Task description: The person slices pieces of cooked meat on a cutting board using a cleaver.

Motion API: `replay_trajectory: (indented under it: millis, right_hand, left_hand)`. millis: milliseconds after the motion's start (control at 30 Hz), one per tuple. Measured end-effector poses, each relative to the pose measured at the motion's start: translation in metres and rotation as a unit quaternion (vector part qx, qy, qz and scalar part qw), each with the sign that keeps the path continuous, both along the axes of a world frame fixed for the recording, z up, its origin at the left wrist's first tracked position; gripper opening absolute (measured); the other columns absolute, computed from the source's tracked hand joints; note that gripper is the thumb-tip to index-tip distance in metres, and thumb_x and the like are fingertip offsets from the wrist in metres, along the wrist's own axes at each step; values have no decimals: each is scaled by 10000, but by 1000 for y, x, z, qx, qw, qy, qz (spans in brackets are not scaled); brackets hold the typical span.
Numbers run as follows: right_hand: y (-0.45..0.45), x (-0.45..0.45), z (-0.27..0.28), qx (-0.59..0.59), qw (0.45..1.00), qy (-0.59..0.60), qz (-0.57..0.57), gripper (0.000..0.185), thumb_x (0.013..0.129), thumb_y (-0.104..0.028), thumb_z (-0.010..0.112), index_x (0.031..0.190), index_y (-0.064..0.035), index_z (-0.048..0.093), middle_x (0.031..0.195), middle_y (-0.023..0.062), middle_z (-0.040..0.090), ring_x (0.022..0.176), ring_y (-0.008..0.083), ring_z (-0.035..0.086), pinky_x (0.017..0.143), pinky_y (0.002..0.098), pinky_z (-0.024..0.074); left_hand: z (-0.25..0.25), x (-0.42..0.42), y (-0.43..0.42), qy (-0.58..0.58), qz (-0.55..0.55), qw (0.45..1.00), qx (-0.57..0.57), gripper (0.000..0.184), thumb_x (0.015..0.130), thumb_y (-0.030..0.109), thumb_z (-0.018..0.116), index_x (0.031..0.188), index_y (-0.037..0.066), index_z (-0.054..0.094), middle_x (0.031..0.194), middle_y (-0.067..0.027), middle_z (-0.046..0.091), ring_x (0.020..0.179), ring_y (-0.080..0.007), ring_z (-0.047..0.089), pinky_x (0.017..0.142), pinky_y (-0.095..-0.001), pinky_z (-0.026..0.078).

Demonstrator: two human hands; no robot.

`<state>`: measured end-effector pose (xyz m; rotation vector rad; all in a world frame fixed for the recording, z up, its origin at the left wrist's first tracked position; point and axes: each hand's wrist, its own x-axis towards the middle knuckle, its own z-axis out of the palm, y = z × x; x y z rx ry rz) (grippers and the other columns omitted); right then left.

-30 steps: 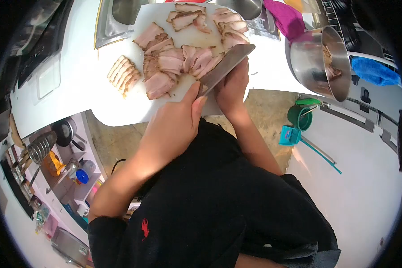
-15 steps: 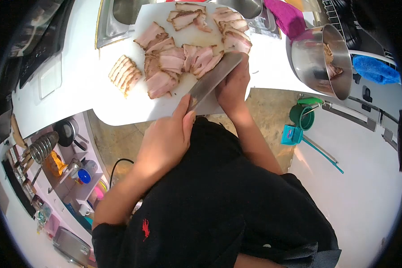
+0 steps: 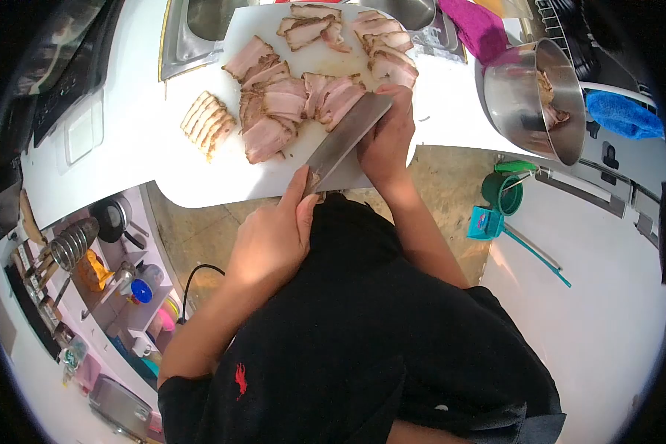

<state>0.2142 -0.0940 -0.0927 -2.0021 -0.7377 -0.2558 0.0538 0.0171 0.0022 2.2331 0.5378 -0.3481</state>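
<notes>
My left hand [image 3: 270, 233] is closed round the handle of a large knife [image 3: 349, 135], whose broad blade slants up and to the right over the white cutting board [image 3: 222, 189]. Beside the blade, on its right, my right hand [image 3: 388, 137] has its fingers curled; the blade and the hand hide what they hold. Sliced meat [image 3: 281, 100] with browned edges lies in overlapping pieces just left of the blade. More slices rest at the board's top [image 3: 309, 31] and upper right [image 3: 388, 52]. A neat row of slices [image 3: 206, 124] sits at the left.
A sink [image 3: 214, 18] lies behind the board. On the right stand a steel pot [image 3: 514, 100] with meat inside, a purple cloth [image 3: 475, 29] and a blue cloth [image 3: 623, 115]. Shelves [image 3: 144, 314] with kitchen items are at lower left; a green bucket [image 3: 502, 194] is on the floor.
The knife and my left hand have moved down and to the left, so the blade tip is now nearer my right hand's fingers. My right hand stays in nearly the same place.
</notes>
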Motion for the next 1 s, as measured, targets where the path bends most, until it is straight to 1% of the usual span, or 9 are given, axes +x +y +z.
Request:
replay_trajectory:
  millis: [133,233,333,567,633,667,867,967,1000]
  right_hand:
    - [1,0,2,4,1000,10,-1,228,895,-91,526,1070,38,455,958,231,556,858,425,566,747,456,453]
    - [6,0,4,20,999,35,3,184,884,-9,460,1051,50,409,947,291,509,860,501,511,736,540,405]
    - [6,-4,11,1,997,76,-12,163,890,-11,461,1032,50,406,935,294,512,835,499,508,721,545,400]
    - [3,-1,6,10,999,30,5,126,903,-10,457,1013,42,425,918,264,531,821,461,533,717,514,414]
    - [4,-3,7,-4,1000,14,-6,133,911,-16,466,1027,45,454,903,235,565,822,417,578,716,467,443]
    - [5,-3,6,-3,1000,18,-4,124,906,-10,460,1017,42,441,900,243,545,816,433,556,712,484,430]
    - [5,-6,11,-9,999,50,-11,97,892,7,446,978,40,415,898,252,491,825,454,500,723,515,398]
    - [7,-5,8,-17,999,36,-16,81,893,10,440,963,41,413,914,249,476,839,440,486,743,504,393]
    - [7,-5,9,-16,999,32,-19,75,893,12,438,958,41,414,921,246,469,841,432,480,751,497,391]
  left_hand:
    - [1,13,-1,-17,2,1000,-6,396,1012,283,409,1309,27,463,716,-299,615,689,-499,598,648,-589,447]
    - [-5,35,-2,-65,6,998,-20,373,1016,257,402,1269,7,514,734,-323,600,739,-512,590,672,-569,448]
    - [-2,43,-1,-85,5,996,-31,366,1019,243,394,1250,-4,537,747,-334,595,768,-516,589,689,-559,453]
    - [-3,-6,-7,-48,26,998,6,369,1017,283,398,1228,0,504,700,-294,617,692,-490,610,646,-573,466]
    - [5,5,-8,-28,40,999,-7,353,1022,259,384,1204,-1,539,784,-318,612,780,-509,593,706,-575,452]
    - [6,13,-8,-19,47,999,-13,349,1025,247,377,1192,-2,556,825,-330,610,825,-518,585,736,-576,445]
    - [-16,58,-8,-119,22,992,-28,312,1029,229,364,1081,-7,561,852,-318,609,843,-527,568,742,-583,437]
    - [-18,32,-6,-161,-73,981,83,363,1021,273,394,1156,-29,545,793,-285,647,741,-482,626,668,-546,500]
    - [-14,18,-7,-117,-29,991,59,365,1024,273,389,1173,-21,546,806,-292,646,758,-485,624,682,-547,499]
